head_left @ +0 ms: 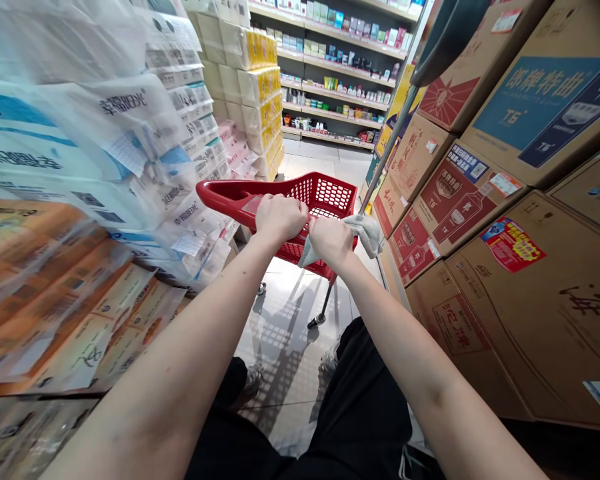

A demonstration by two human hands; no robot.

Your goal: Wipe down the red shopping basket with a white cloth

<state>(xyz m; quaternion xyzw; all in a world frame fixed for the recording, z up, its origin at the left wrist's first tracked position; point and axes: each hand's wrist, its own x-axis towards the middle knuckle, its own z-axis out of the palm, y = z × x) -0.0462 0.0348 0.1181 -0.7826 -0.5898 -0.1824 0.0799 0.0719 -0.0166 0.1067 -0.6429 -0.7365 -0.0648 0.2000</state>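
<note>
A red plastic shopping cart (pixel 223 192) with a perforated basket is in front of me. My left hand (pixel 281 217) is closed on the top of its near rim or handle. Right beside it, my right hand (pixel 331 240) is wrapped round a grey cloth (pixel 367 233), pressed against the cart's near right end. The cloth hangs out on both sides of that fist. Close to the cloth, a thin metal pole (pixel 387 153) slants up to a dark, blurred piece (pixel 450 37); its lower end is partly hidden by the cloth and cart.
Wrapped paper packs (pixel 145 147) are piled high on the left, with orange packs (pixel 45 287) lower down. Stacked cardboard cartons (pixel 480 267) line the right side. Shelves of small goods (pixel 340 67) stand across the far end. A cart wheel (pixel 316 322) rests on the tiled floor (pixel 290 293).
</note>
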